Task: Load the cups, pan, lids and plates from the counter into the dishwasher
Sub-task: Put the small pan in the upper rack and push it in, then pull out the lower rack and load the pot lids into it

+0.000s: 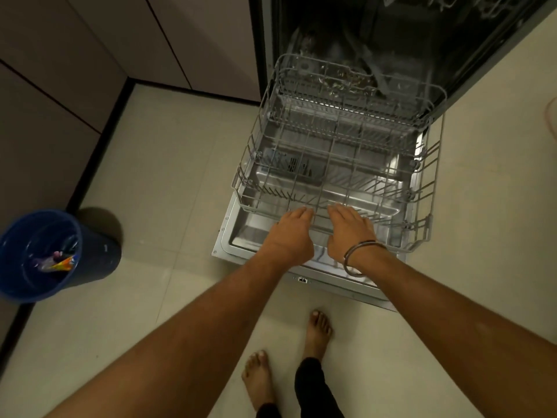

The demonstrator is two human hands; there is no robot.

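The dishwasher (pixel 416 31) stands open toward twelve to one o'clock, its door (pixel 241 239) folded flat over the floor and its lower rack (pixel 334 164) drawn out above the door. The rack holds no dishes; bare wire tines run across its base. Both hands meet at the rack's near rim, side by side and almost touching. The left hand (pixel 291 233) lies palm down with fingers curled over the front wire, its grip closed on that rim. The right hand (pixel 351 230), a metal bangle (pixel 358 257) on its wrist, does the same just beside it. No cups, pan, lids or plates appear anywhere in view, so their place cannot be told.

At nine o'clock a blue bin (pixel 45 254) stands on the floor against the cabinet fronts (pixel 75 70), with colourful wrappers inside, well apart from the door's left corner. Pale floor tiles (pixel 168 164) lie open between bin and door. Bare feet (pixel 316 330) stand at six o'clock, just short of the door's front edge. To the right, at three o'clock, more open floor runs alongside the rack's side wires. The dark tub behind the rack shows blurred parts I cannot make out.
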